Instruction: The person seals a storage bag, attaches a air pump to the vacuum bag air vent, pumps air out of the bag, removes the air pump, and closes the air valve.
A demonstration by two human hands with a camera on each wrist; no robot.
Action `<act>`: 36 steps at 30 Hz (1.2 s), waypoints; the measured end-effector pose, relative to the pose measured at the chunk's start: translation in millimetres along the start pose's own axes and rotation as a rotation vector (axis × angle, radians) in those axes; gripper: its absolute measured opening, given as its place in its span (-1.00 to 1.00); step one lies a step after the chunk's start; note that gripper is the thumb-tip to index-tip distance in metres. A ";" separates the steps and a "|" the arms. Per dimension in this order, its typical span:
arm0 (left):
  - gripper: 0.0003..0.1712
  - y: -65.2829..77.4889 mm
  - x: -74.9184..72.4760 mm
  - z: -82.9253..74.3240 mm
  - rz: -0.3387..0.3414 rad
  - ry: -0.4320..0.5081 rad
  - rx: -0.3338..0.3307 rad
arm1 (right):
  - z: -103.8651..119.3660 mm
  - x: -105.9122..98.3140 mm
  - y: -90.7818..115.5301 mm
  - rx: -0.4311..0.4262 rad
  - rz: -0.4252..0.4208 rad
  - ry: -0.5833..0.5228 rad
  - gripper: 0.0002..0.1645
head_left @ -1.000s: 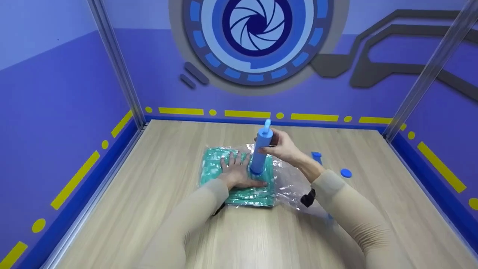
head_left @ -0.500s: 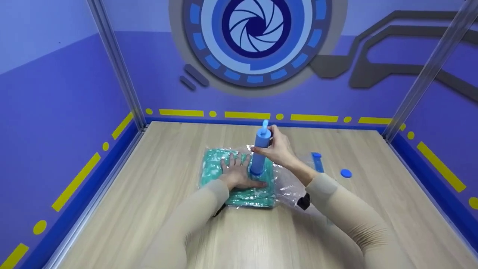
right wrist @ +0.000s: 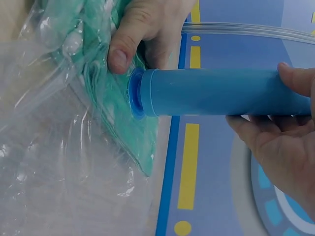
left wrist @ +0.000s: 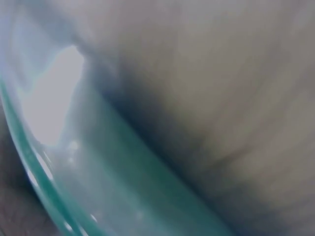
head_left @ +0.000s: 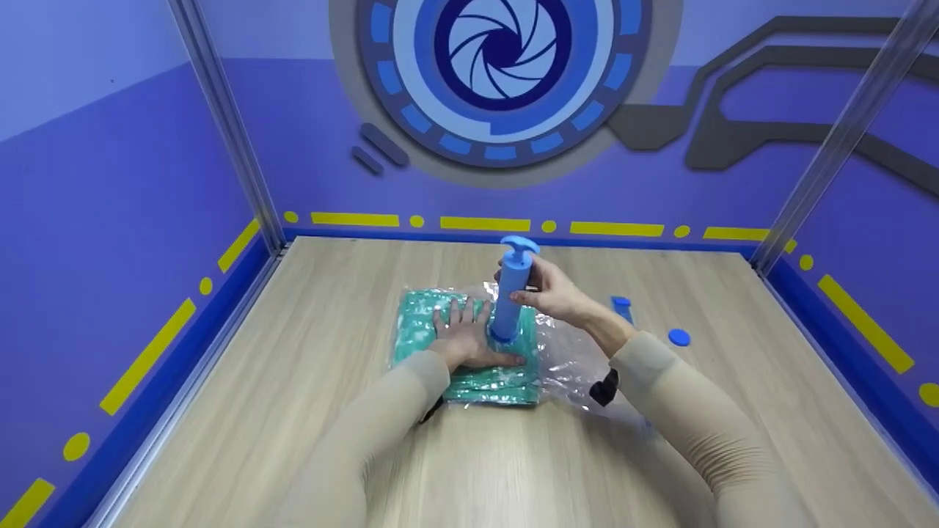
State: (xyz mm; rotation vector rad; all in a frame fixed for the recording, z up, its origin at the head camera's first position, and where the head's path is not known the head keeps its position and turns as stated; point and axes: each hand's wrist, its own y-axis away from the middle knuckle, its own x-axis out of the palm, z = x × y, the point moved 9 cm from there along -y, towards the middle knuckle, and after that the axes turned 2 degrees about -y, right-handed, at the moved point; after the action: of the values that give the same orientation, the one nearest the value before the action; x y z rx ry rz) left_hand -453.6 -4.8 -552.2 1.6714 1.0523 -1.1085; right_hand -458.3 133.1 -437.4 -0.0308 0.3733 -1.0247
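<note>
A clear plastic vacuum bag [head_left: 422, 323] with folded green fabric inside lies on the table. My left hand [head_left: 469, 345] rests on it with the fingers spread, its thumb in front of the pump's foot. A blue hand pump [head_left: 506, 308] stands nearly upright on the bag, leaning slightly right at the top. My right hand [head_left: 557, 295] grips the upper barrel between thumb and fingers, below the T-shaped handle [head_left: 520, 244]. In the right wrist view the pump's end sits against the round blue valve [right wrist: 135, 93]. The left wrist view is blurred, with green fabric under shiny plastic.
The loose, unfilled part of the bag [head_left: 576, 367] spreads to the right, partly under my right forearm. Beyond it lie a blue strip-shaped clip [head_left: 622, 306] and a round blue cap [head_left: 679, 337]. Blue panel walls [head_left: 469, 198] enclose the wooden table.
The pump's handle has turned from edge-on to broadside. My right hand swung up and left around the barrel, then back right. The left hand has stayed in place.
</note>
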 end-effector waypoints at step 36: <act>0.67 -0.9 1.0 0.9 0.006 0.029 0.005 | -5.7 -11.9 8.7 0.054 -0.414 0.273 0.11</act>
State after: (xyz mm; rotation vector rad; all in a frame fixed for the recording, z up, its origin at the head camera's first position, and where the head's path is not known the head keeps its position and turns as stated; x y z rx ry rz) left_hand -454.5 -5.2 -553.5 1.6977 1.0627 -1.0866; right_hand -458.4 148.5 -441.0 0.0845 0.6039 -1.4538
